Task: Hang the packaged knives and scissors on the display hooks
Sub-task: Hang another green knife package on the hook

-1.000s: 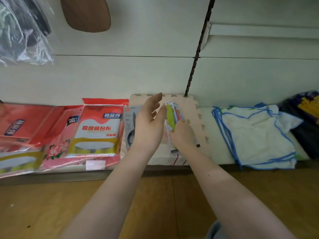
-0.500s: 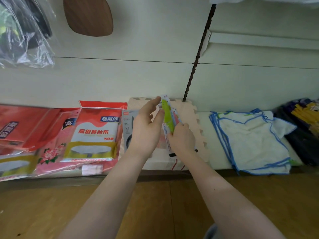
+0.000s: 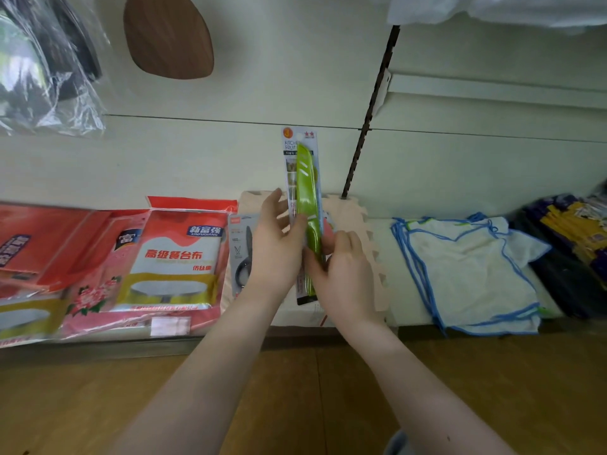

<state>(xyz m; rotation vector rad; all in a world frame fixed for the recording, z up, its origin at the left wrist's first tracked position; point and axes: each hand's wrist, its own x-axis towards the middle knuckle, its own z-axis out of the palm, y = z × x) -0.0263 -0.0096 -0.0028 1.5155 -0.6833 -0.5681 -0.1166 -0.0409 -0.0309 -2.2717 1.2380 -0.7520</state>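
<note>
I note the packaged knife (image 3: 307, 208) held upright at frame centre, card top toward 12 o'clock, in front of the wall panel. The right hand (image 3: 345, 274) grips its lower end, fingers (image 3: 343, 238) curled round the card. The left hand (image 3: 276, 254) sits at the card's 9 o'clock edge, fingers loosely spread, thumb touching it. The packaged scissors (image 3: 241, 254) lie on the shelf (image 3: 98, 351) at 9 o'clock of the left hand, partly hidden. Blue-edged cloths (image 3: 466, 267) lie at 3 o'clock.

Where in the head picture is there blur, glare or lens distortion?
Head view: the packaged knife is fairly sharp; the red packages at the left edge are smeared; the clear plastic bag glints with glare; the slotted upright leans, likely from the wide lens.
</note>
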